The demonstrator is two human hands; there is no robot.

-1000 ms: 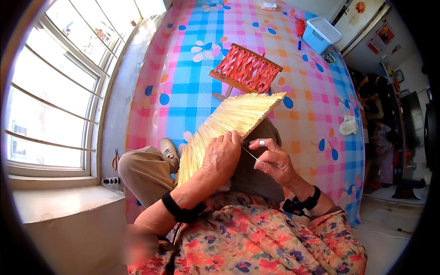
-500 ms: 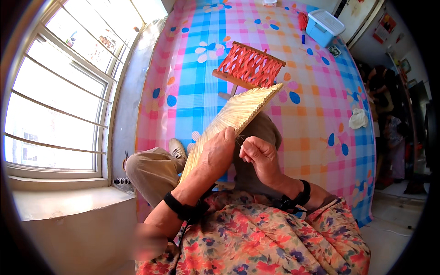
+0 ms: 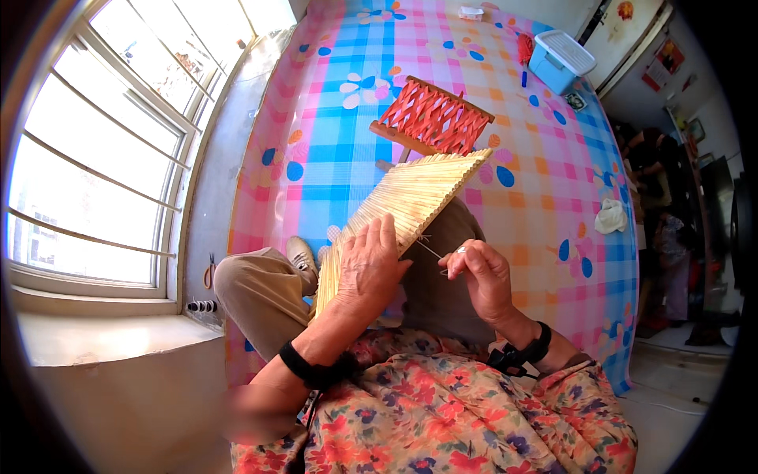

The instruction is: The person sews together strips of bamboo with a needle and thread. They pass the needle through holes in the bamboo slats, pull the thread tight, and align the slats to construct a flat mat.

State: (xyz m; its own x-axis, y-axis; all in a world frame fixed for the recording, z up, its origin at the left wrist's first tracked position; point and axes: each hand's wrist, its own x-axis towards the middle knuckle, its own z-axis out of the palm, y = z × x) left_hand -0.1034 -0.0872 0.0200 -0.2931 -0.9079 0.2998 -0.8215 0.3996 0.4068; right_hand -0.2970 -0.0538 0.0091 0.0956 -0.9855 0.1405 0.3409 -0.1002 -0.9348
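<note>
A panel of pale, straw-coloured stalks (image 3: pixel 430 182) laid side by side rests slanting across my lap, its near right edge scalloped by the stalk ends. My left hand (image 3: pixel 365 265) lies on it with the fingers stretched out. From that right edge a thin pale thread (image 3: pixel 429 247) runs to my right hand (image 3: pixel 485 276), whose thumb and fingers are pinched on it, apart from the panel. Something small and shiny sits on a finger of that hand. Whether a needle is also there, I cannot tell.
Beyond the panel stands a folding stool (image 3: pixel 434 118) with a wooden frame and woven red straps. Scissors (image 3: pixel 209 272) and small dark spools (image 3: pixel 202 306) are by the window at left. A light-blue lidded box (image 3: pixel 557 59) and a white cloth (image 3: pixel 611 216) lie on the checked floor sheet.
My left hand has gone from gripping the panel's edge to lying flat on it. My right hand has moved slightly right, and the thread now shows stretched between it and the panel.
</note>
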